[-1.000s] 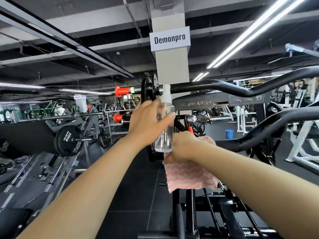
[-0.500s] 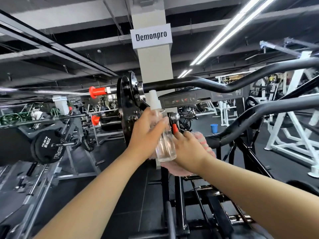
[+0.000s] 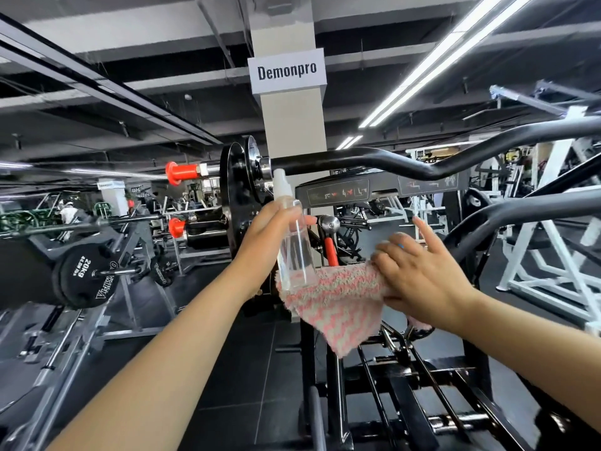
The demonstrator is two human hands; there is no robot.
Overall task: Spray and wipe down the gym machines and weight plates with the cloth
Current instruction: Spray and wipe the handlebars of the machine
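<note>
Right hand [image 3: 422,275] has swung out from the left grip [image 3: 266,236], fingers half-spread, pinning cloth [image 3: 335,304]; left clasps bottle [image 3: 294,249]; wiping likely follows

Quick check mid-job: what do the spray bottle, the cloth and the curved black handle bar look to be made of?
Spray bottle: clear, glossy plastic by the look, since the machine shows through it; the nozzle is white.
Cloth: soft, fluffy fabric, probably microfibre or terry, with a fuzzy pink-and-white zigzag pile and a limp drape.
Handle bar: likely painted or coated steel tube, smooth black with soft highlights.
</note>
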